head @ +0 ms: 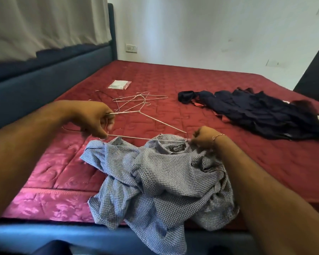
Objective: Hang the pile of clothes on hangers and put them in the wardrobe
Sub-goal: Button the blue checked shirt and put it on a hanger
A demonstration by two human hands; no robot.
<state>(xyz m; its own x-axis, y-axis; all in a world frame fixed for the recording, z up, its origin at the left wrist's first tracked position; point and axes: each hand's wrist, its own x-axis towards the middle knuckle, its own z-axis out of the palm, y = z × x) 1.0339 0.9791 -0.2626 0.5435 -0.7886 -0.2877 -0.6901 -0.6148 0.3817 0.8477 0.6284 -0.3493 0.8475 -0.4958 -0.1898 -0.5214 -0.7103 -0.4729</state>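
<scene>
At the bed's near edge the left hand grips a thin silver wire hanger while the right hand pinches the crumpled grey checked shirt collar; next, I judge, the hanger's arm must slide inside.

I saw one dark neck label sewn inside the collar of the checked shirt, its pale lettering too small and blurred for me to read
</scene>
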